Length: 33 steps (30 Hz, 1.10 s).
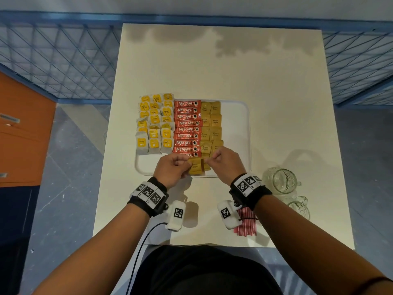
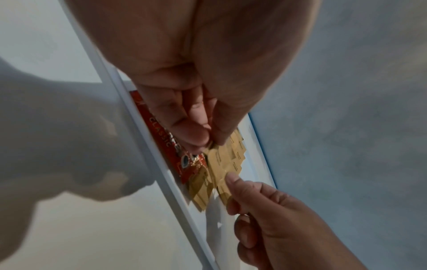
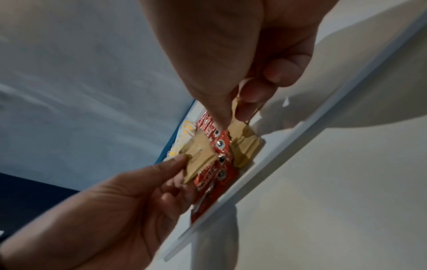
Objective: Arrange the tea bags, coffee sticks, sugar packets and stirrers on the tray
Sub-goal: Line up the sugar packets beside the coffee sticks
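Note:
On the white tray lie yellow tea bags at the left, a column of red coffee sticks and brown sugar packets beside them. At the tray's near edge my left hand grips a small stack of sugar packets. My right hand pinches one brown packet just right of the stack. In the left wrist view my left hand holds fanned packets. Red-and-white stirrers lie on the table under my right wrist.
Two glass mugs stand on the table right of the tray, the nearer one by my right forearm. The tray's right third shows bare white. A blue mesh fence runs behind the table; an orange cabinet is at left.

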Tool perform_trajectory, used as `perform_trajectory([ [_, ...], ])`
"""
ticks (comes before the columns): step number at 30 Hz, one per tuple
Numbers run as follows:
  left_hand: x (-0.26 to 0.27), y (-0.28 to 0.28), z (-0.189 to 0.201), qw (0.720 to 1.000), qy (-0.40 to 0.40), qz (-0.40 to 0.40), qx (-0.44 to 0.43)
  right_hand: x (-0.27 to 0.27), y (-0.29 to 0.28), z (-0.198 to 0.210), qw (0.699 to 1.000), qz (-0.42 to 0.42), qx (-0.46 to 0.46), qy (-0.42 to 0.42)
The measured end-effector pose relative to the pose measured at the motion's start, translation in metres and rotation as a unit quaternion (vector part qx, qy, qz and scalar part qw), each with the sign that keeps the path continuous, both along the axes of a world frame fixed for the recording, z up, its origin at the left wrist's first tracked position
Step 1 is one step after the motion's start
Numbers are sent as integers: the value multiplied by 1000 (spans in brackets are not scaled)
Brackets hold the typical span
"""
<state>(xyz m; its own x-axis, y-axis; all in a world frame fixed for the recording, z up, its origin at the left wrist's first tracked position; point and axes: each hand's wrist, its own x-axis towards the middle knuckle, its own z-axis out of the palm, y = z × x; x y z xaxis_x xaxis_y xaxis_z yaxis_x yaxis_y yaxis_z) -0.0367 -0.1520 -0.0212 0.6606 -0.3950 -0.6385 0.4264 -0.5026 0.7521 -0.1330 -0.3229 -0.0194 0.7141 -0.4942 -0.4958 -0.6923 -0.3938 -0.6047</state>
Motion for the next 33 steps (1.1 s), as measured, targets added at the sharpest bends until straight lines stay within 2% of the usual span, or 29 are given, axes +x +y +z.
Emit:
perform_trajectory([
  [5,-1,-8,2,1000,5,-11,-20,-11,1,3,996,25,75,-32],
  [9,-1,-16,3,999,11,-19,-37,-17,-4,-3,997,2,75,-20],
  [13,-1,-24,7,998,8,-36,-45,-20,-11,0,997,14,70,-6],
  [15,-1,-29,8,998,-12,-53,-40,-20,-15,1,998,6,60,0],
  [17,1,-32,4,992,-84,-93,-11,-20,-20,4,999,-18,40,-2],
  [18,2,-33,3,982,-135,-132,16,-20,-23,4,999,-30,32,-4],
  [20,2,-34,4,942,-226,-233,83,-23,-29,6,999,-41,24,0],
  [22,3,-36,5,907,-263,-304,124,-25,-31,5,999,-41,17,13],
  [24,3,-39,4,887,-276,-341,143,-26,-31,0,999,-40,17,27],
  [27,1,-41,1,867,-290,-374,157,-26,-28,-7,998,-33,18,50],
  [33,0,-45,-3,855,-295,-393,167,-21,-19,-6,997,-12,-32,73],
])
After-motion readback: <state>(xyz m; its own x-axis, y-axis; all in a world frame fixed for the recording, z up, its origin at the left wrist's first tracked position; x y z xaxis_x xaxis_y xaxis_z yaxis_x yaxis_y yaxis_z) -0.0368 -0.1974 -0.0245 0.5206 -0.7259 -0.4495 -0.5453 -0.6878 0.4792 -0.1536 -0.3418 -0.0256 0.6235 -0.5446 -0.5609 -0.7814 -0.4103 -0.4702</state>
